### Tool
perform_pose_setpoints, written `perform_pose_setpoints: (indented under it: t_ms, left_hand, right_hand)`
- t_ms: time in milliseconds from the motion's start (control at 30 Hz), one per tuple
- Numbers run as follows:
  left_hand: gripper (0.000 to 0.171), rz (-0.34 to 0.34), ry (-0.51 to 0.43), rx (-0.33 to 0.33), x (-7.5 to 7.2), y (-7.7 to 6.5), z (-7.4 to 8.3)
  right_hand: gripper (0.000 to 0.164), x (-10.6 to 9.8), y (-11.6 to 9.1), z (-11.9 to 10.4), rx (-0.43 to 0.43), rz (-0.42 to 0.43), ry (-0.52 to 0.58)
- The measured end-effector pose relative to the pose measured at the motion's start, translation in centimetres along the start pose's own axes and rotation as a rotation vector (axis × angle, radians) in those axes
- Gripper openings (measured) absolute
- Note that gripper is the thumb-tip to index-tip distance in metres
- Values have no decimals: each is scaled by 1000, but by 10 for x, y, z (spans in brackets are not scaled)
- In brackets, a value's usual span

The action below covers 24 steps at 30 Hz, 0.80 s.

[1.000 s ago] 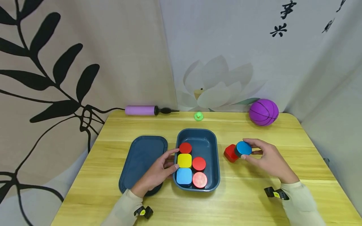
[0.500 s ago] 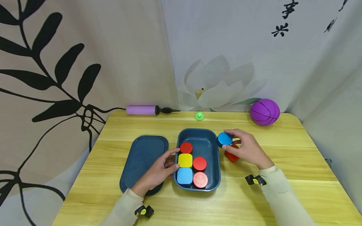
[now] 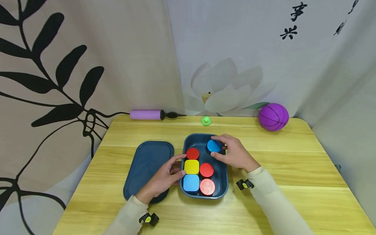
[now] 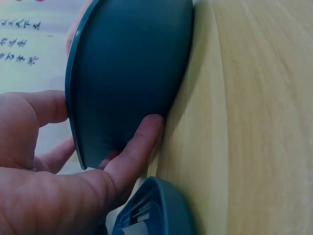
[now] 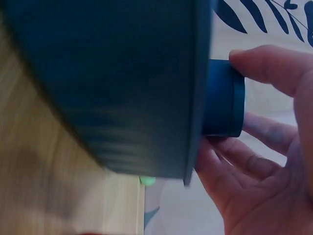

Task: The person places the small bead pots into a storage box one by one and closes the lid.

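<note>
A round blue block (image 3: 213,146) is pinched between the thumb and fingers of my right hand (image 3: 236,154), over the far right corner of the dark blue box (image 3: 222,176). In the right wrist view, the blue block (image 5: 225,98) stands partly above the box rim. My left hand (image 3: 163,179) touches the box's left wall with thumb and fingers spread along it. Inside the box are a red round block (image 3: 192,153), a yellow square block (image 3: 191,166), a light blue square block (image 3: 191,183), another red round block (image 3: 206,170) and a pink round block (image 3: 207,186).
A dark blue lid (image 3: 149,163) lies left of the box, partly under my left hand. Along the table's back edge are a purple pump (image 3: 146,114), a small green toy (image 3: 206,121) and a purple ball (image 3: 274,117). A sliver of red (image 5: 90,233) shows in the right wrist view.
My right hand has carried the blue block leftward from the table's right side to over the box. The red block on the table is now out of sight in the head view. My left hand stays put.
</note>
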State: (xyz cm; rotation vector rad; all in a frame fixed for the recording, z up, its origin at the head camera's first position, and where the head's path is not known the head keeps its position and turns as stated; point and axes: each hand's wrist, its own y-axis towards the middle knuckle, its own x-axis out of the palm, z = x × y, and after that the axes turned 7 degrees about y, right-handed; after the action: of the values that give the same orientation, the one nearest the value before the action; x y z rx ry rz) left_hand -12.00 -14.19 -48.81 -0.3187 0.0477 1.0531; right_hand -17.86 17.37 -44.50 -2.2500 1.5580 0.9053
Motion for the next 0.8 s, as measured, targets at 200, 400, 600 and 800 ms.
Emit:
perform_pose_setpoints:
  t_ms: [200,400,600,800]
  left_hand:
    - [63,-15,0,-13,-1,3,3]
    - [62,-15,7,-16,0,5,4]
    - [62,4,-7,-8,1,3,3]
    - [60,12,-12,-7,2,3,2]
  right_hand:
    - [62,13,7,-6,5,-22,-93]
    - [64,19,11,-8,22,-66,-158]
    - [64,25,13,-8,16,-114,-242]
    - [63,31,16,-10,21,-192,-298]
